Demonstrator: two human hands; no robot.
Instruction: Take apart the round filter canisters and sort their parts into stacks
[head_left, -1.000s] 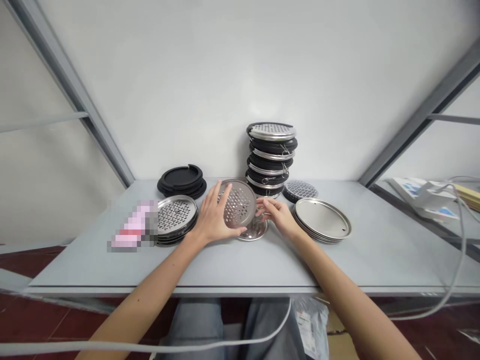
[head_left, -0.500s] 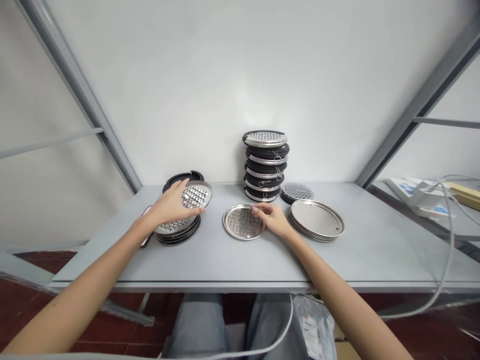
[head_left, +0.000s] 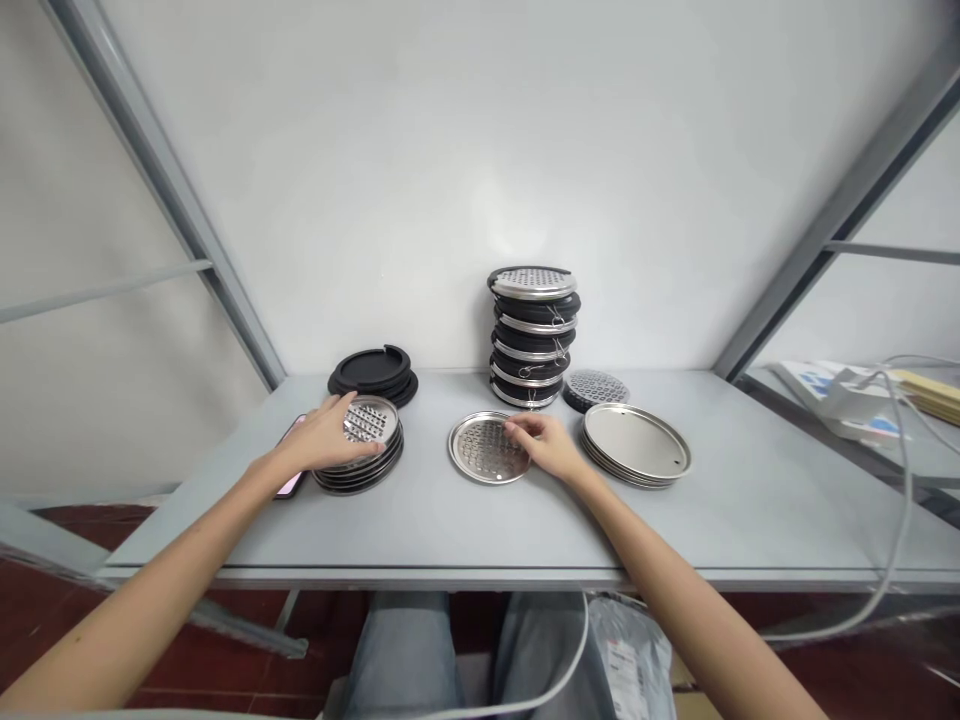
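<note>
My left hand (head_left: 327,437) spans a round metal grater disc (head_left: 370,420) at the top of the left stack, thumb at the near edge and fingers at the far edge. Beneath it lie several more dark-edged discs (head_left: 365,480). In the middle of the table, my right hand (head_left: 546,442) pinches the right rim of another round grater disc (head_left: 484,452), which lies flat with its dimpled face up. Right of that hand is a pile of plain metal round plates (head_left: 637,440), the top one with small holes near its rim.
Black rings (head_left: 371,370) are piled behind the left stack. A tall stack of grater discs and black rings with wire loops (head_left: 534,335) stands against the wall. Small patterned discs (head_left: 595,388) sit beside it. A phone (head_left: 291,484) lies by my left wrist. A white cable (head_left: 900,520) hangs at right.
My left hand has moved down and left with its grater disc, from above the left stack onto it. The right hand keeps its pinch on the middle disc.
</note>
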